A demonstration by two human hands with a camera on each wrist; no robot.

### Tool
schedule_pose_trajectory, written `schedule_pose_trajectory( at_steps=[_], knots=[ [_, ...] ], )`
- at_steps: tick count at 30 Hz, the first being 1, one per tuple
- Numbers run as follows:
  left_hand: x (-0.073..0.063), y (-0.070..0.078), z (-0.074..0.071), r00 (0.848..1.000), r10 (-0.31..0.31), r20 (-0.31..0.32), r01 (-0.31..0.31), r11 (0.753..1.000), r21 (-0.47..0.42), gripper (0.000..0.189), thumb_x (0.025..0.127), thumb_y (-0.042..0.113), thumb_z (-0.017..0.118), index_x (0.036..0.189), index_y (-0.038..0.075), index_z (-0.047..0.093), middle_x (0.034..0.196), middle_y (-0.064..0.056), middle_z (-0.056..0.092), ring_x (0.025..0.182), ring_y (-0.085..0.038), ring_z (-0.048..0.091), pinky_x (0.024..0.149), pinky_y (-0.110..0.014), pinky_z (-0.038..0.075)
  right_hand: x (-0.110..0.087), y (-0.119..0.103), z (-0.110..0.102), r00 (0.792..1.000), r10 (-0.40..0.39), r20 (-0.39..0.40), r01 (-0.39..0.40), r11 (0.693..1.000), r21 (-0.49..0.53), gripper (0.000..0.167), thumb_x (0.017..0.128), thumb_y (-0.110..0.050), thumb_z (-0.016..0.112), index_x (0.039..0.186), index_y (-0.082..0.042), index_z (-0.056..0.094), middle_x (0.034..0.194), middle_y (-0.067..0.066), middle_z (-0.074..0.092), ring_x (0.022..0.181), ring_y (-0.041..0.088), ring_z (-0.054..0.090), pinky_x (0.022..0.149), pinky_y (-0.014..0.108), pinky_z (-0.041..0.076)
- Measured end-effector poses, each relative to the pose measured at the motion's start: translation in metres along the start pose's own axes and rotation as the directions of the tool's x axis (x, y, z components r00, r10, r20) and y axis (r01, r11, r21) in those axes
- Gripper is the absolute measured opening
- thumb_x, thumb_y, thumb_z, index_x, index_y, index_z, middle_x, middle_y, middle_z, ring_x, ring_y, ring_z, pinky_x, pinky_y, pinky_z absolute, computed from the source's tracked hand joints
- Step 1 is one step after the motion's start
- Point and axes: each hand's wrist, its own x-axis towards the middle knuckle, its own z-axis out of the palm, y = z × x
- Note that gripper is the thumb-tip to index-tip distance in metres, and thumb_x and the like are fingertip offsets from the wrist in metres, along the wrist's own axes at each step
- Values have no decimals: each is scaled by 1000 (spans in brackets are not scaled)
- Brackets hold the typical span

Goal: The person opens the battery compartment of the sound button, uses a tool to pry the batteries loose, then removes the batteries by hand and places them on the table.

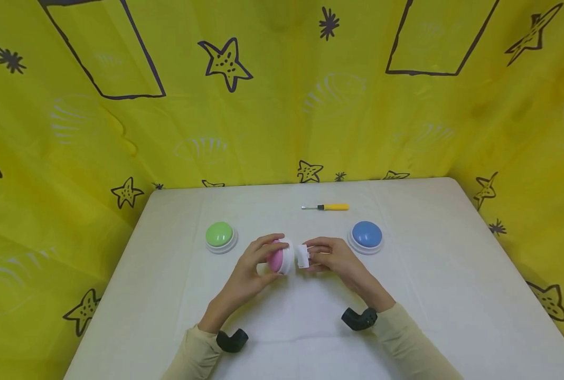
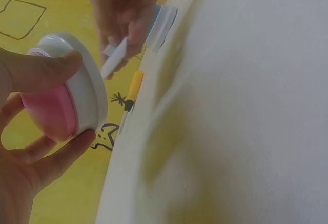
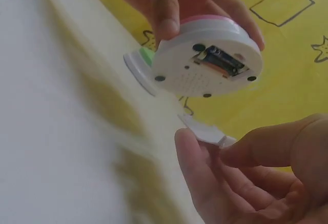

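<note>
My left hand grips a round push button with a pink dome and white base, tipped on its side above the table. Its underside faces my right hand; in the right wrist view the battery compartment is uncovered, with batteries inside. My right hand pinches a small white battery cover between thumb and fingers, a short gap away from the base. In the right wrist view the cover is below the button, apart from it.
A green button sits left of my hands, and a blue button sits to the right. Behind them lies a screwdriver with a yellow handle. The white-covered table backs onto a yellow patterned curtain.
</note>
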Motion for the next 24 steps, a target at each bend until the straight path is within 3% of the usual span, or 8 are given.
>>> schedule_pose_trajectory(
  at_steps=[11,19,24],
  knots=[
    [-2,-2,-4,999,25,-29,-26,1000,-12,71,77,-6,87,139,20,65,154,-4,53,141,-27,52,95,-38,62,15,4,10,994,47,-100,-61,988,-141,37,91,8,64,128,8,65,106,22,75,81,19,73,72,34,65],
    [-2,-4,-5,999,7,-34,-8,1000,-26,69,77,-7,87,137,20,65,154,-4,53,141,-27,54,95,-38,61,20,4,19,992,33,-124,-58,977,-206,28,95,5,64,123,9,66,101,22,75,71,17,71,68,34,65],
    [-2,-5,-5,999,4,-37,-5,1000,-23,69,77,-8,86,137,19,65,153,-4,54,140,-27,54,95,-39,61,22,6,23,987,4,-161,-51,956,-289,26,95,4,63,120,7,68,94,16,75,66,15,70,65,31,64]
  ],
)
